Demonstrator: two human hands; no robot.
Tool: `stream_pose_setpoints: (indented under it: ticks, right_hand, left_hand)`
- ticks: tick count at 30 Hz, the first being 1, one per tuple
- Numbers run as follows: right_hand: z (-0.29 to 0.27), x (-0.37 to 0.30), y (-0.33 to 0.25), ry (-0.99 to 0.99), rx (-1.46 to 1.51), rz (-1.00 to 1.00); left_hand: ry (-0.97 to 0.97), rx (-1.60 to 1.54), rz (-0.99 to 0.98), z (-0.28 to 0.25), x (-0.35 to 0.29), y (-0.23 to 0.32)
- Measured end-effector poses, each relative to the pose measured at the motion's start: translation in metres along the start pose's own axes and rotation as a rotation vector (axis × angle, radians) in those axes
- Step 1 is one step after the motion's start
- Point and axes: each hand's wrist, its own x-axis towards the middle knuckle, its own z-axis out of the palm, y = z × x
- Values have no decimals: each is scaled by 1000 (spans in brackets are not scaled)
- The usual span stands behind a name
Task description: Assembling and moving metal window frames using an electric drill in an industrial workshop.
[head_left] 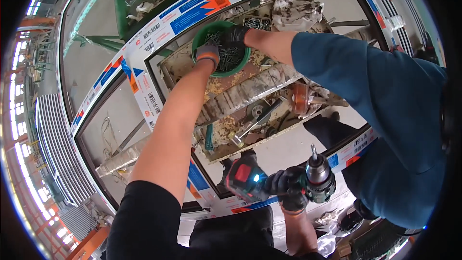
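My left hand (209, 54), in a grey and orange glove, reaches into a green plastic bowl (246, 60) of long screws (230, 58). Its fingertips are down among the screws, so whether they grip any is hidden. Beside it in the same bowl is a co-worker's black-gloved hand (235, 36), coming from the right on a bare forearm below a blue sleeve. Down near my body, my right hand (287, 183), in a dark glove, is closed around the grip of a cordless drill (318, 169). The drill's chuck and bit point up and away; its red and black battery is at the left.
Under the bowl, a worn tray (226, 153) holds a hammer (248, 129), an orange-brown block-like object (299, 99) and a crumpled cloth (296, 13). A large frame wrapped in printed film (144, 89) surrounds it. A green bin (121, 12) stands far left; the co-worker's body (404, 178) fills the right.
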Motion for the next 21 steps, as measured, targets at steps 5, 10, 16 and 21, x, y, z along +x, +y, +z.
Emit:
stream_pose_setpoints:
  ticks: [5, 10, 16, 21]
  right_hand:
    - [2, -15, -4, 136, 102, 85]
    - [6, 17, -15, -100, 138, -16]
    - [20, 19, -12, -193, 39, 73]
    - [47, -1, -17, -222, -179, 151]
  left_hand:
    - [62, 10, -36, -7, -5, -5]
    - [-1, -155, -222, -53, -25, 0]
    - [372, -461, -383, -71, -56, -25]
    - [348, -1522, -177, -120, -162, -15]
